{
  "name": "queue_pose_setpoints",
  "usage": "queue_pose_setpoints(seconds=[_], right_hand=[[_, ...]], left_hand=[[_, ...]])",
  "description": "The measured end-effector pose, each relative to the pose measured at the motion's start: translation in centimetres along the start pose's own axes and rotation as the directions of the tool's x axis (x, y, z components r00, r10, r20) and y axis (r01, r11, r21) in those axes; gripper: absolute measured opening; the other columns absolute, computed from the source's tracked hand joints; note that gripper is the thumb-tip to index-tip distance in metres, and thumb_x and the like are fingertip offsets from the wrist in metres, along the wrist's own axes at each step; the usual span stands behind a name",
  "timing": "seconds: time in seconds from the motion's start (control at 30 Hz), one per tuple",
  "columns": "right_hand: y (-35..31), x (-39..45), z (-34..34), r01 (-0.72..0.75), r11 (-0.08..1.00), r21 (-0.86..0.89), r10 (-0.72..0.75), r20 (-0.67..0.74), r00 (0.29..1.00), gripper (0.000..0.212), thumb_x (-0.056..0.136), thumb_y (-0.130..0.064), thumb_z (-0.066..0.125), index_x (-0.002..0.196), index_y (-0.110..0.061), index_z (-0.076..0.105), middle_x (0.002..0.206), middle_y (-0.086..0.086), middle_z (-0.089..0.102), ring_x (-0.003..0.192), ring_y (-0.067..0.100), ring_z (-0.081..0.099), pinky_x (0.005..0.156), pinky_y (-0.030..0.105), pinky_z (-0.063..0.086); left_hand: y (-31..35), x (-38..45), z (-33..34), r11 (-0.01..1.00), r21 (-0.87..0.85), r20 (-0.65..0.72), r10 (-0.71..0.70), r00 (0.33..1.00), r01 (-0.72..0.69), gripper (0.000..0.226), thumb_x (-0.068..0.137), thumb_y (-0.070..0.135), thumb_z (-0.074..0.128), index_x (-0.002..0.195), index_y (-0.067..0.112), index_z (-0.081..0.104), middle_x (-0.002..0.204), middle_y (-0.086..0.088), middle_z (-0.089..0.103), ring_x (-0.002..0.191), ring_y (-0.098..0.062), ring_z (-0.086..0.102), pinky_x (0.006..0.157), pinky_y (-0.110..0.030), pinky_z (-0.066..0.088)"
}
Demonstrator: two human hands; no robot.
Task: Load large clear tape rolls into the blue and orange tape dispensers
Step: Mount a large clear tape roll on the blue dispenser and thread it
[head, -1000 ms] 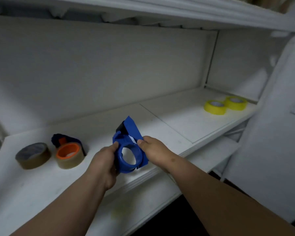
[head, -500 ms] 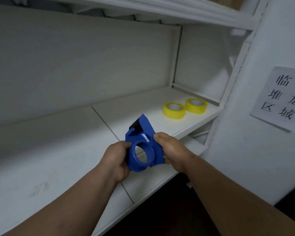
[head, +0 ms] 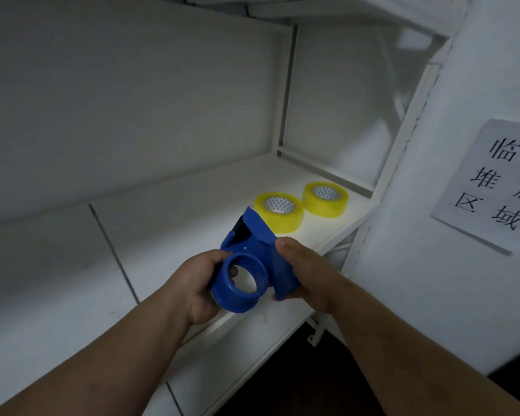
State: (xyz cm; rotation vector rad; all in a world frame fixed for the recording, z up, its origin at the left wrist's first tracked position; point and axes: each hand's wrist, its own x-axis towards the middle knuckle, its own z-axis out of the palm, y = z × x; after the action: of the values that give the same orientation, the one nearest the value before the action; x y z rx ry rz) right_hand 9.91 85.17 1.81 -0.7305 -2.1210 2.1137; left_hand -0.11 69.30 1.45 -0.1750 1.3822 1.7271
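I hold a blue tape dispenser (head: 254,265) in both hands above the front edge of a white shelf (head: 174,211). Its round hub faces me and carries no roll. My left hand (head: 197,283) grips the hub side, and my right hand (head: 305,273) grips the flat blue cover side. Two yellowish clear tape rolls lie flat on the shelf just beyond the dispenser: the nearer roll (head: 279,209) sits right behind the dispenser's tip, and the second roll (head: 326,198) lies to its right near the shelf's end.
A white back wall and a side panel (head: 327,109) close the shelf. A lower shelf (head: 243,349) juts out below my hands. On the white wall at right hangs a paper sign (head: 493,184) with black characters. Another shelf runs overhead.
My view has swung right along the shelf. The brown roll and the orange dispenser on the left have left the frame, and the two yellowish rolls are now close to the blue dispenser.
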Motion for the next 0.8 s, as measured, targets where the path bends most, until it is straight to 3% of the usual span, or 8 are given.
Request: queue_pose_setpoints(seconds=[0.1, 0.27, 0.37, 0.4, 0.47, 0.57, 0.67, 0.8], right_hand=[[-0.5, 2.9, -2.0, 0.033, 0.999, -0.038, -0.035, -0.056, 0.998, 0.027, 0.099, -0.042, 0.039, 0.108, -0.026, 0.058, 0.109, 0.01, 0.066, 0.082, 0.021, 0.066, 0.073, 0.041, 0.056], [-1.2, 8.1, -4.5, 0.063, 0.964, -0.258, -0.108, -0.163, 0.981, 0.034, 0.098, -0.04, 0.04, 0.107, -0.016, 0.061, 0.098, 0.007, 0.069, 0.089, 0.024, 0.064, 0.082, 0.041, 0.05], [-1.6, 12.0, -5.9, 0.164, 0.714, -0.681, -0.394, -0.197, 0.898, 0.03, 0.097, -0.033, 0.043, 0.085, -0.011, 0.061, 0.086, 0.01, 0.064, 0.082, 0.028, 0.058, 0.074, 0.037, 0.044], [-1.6, 13.3, -6.2, 0.181, 0.621, -0.762, -0.46, -0.169, 0.871, 0.027, 0.095, -0.031, 0.045, 0.087, -0.013, 0.063, 0.089, 0.011, 0.064, 0.085, 0.028, 0.058, 0.075, 0.037, 0.044], [-1.4, 15.8, -6.5, 0.161, 0.489, -0.857, -0.505, -0.128, 0.854, 0.031, 0.092, -0.035, 0.05, 0.111, -0.016, 0.064, 0.115, 0.01, 0.064, 0.108, 0.029, 0.057, 0.091, 0.041, 0.045], [-0.6, 19.1, -6.9, 0.129, 0.263, -0.956, -0.403, 0.012, 0.915, 0.056, 0.087, -0.05, 0.05, 0.132, -0.018, 0.051, 0.136, 0.008, 0.054, 0.128, 0.027, 0.046, 0.106, 0.04, 0.03], [-0.4, 21.2, -7.6, 0.147, 0.063, -0.987, -0.276, 0.124, 0.953, 0.068, 0.081, -0.065, 0.045, 0.135, -0.024, 0.046, 0.133, 0.004, 0.057, 0.125, 0.026, 0.048, 0.106, 0.045, 0.023], [-0.9, 22.4, -8.0, 0.211, -0.022, -0.977, -0.24, 0.21, 0.948, 0.064, 0.083, -0.063, 0.045, 0.134, -0.025, 0.045, 0.132, 0.001, 0.057, 0.124, 0.025, 0.048, 0.104, 0.045, 0.021]], left_hand=[[1.9, 3.0, 1.7, 1.0, 0.023, 0.02, 0.0, 1.0, -0.001, 0.015, 0.089, 0.014, 0.059, 0.078, 0.005, 0.063, 0.051, -0.006, 0.06, 0.033, -0.016, 0.052, 0.037, -0.021, 0.046], [4.3, 6.9, 3.0, 0.998, -0.03, -0.096, 0.057, 0.994, -0.06, 0.02, 0.098, 0.017, 0.054, 0.093, 0.003, 0.067, 0.053, -0.011, 0.068, 0.037, -0.019, 0.061, 0.039, -0.023, 0.049], [5.4, 8.8, 2.5, 0.988, -0.071, -0.182, 0.12, 0.976, -0.135, 0.019, 0.098, 0.016, 0.053, 0.096, 0.004, 0.067, 0.069, -0.013, 0.071, 0.058, -0.025, 0.066, 0.054, -0.035, 0.052], [5.6, 9.4, 2.3, 0.984, -0.082, -0.215, 0.14, 0.967, -0.161, 0.019, 0.099, 0.016, 0.053, 0.096, 0.004, 0.067, 0.075, -0.013, 0.072, 0.063, -0.026, 0.066, 0.054, -0.035, 0.053], [6.1, 10.3, 2.1, 0.973, -0.11, -0.268, 0.168, 0.949, -0.204, 0.019, 0.1, 0.016, 0.051, 0.096, 0.006, 0.066, 0.08, -0.012, 0.073, 0.067, -0.027, 0.067, 0.045, -0.033, 0.053], [6.7, 11.2, 1.9, 0.954, -0.154, -0.352, 0.191, 0.916, -0.257, 0.02, 0.1, 0.016, 0.05, 0.094, 0.007, 0.066, 0.073, -0.01, 0.074, 0.067, -0.028, 0.067, 0.035, -0.031, 0.052], [7.2, 11.8, 2.2, 0.933, -0.193, -0.424, 0.199, 0.883, -0.303, 0.018, 0.1, 0.017, 0.051, 0.095, 0.007, 0.065, 0.079, -0.011, 0.073, 0.069, -0.027, 0.068, 0.037, -0.029, 0.052], [7.2, 12.1, 2.9, 0.912, -0.185, -0.47, 0.244, 0.848, -0.366, 0.018, 0.1, 0.018, 0.051, 0.097, 0.008, 0.065, 0.079, -0.01, 0.075, 0.072, -0.027, 0.069, 0.053, -0.035, 0.054]])
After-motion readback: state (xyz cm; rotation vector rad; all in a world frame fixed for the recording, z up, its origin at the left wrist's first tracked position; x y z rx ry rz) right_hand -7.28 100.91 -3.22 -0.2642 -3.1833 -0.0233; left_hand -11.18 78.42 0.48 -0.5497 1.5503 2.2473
